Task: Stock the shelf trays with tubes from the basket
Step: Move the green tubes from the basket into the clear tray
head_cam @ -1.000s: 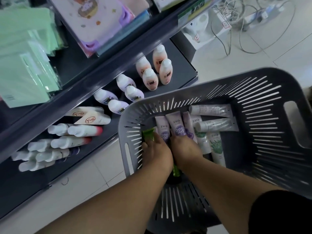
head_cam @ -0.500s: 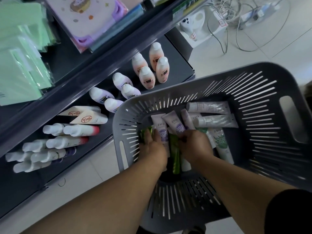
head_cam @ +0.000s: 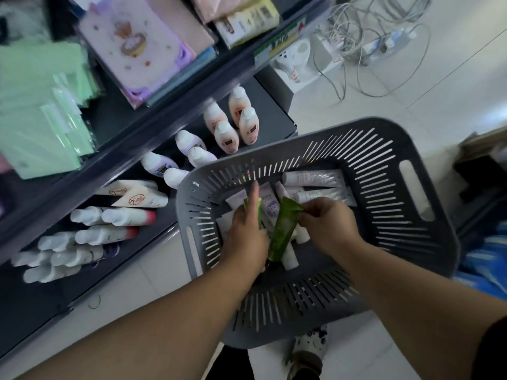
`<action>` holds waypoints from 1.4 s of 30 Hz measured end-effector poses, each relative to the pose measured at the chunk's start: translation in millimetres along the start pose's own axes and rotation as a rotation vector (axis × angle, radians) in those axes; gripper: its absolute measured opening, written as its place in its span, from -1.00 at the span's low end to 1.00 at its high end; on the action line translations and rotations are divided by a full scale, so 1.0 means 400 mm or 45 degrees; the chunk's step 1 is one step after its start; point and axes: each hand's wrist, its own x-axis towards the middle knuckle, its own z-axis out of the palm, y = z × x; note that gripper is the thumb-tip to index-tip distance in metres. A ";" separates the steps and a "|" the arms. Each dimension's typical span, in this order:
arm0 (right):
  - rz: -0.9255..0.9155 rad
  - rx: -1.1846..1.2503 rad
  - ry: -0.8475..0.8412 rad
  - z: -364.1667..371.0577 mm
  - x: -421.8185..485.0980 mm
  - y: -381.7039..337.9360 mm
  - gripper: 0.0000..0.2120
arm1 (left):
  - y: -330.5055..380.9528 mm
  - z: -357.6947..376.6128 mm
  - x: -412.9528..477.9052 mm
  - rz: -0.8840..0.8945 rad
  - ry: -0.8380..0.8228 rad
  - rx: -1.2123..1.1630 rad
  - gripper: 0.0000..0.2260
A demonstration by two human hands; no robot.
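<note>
Picking stage, down in the basket (head_cam: 428, 250); left hand (head_cam: 245, 238) wrapped round one green tube (head_cam: 257, 212), forefinger straight; right hand (head_cam: 327, 226) pinching the crimped end of a second green tube (head_cam: 281, 229); next, likely: lift both clear, over to the shelf (head_cam: 274, 124).

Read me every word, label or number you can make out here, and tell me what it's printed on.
Nothing can be read for certain.
Purple tube in the basket: print too blurred.
Shelf-edge tag: characters blurred.
Peach bottles: dark labels too small.
Cream tubes: round red emblem, words illegible.
</note>
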 end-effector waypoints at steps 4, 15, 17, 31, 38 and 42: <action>0.010 0.192 0.008 -0.099 -0.073 -0.075 -0.90 | 0.083 -0.079 -0.075 0.038 0.138 -0.160 -0.11; -0.370 0.654 -0.314 -0.416 -0.394 -0.443 -0.81 | 0.382 -0.397 -0.369 0.172 0.458 -0.354 -0.42; -0.461 0.707 -0.369 -0.463 -0.469 -0.506 -0.81 | 0.433 -0.451 -0.440 0.210 0.534 -0.318 -0.58; -1.097 0.475 -0.400 -0.533 -0.929 -0.819 -0.86 | 0.538 -0.766 -0.932 0.427 1.144 -0.323 -0.73; -1.259 0.488 -0.560 -0.469 -1.141 -0.920 -0.86 | 0.411 -0.883 -1.148 0.528 1.281 -0.316 -0.66; -1.323 0.468 -0.629 -0.390 -1.268 -0.965 -0.87 | 0.305 -0.948 -1.282 0.504 1.349 -0.152 -0.65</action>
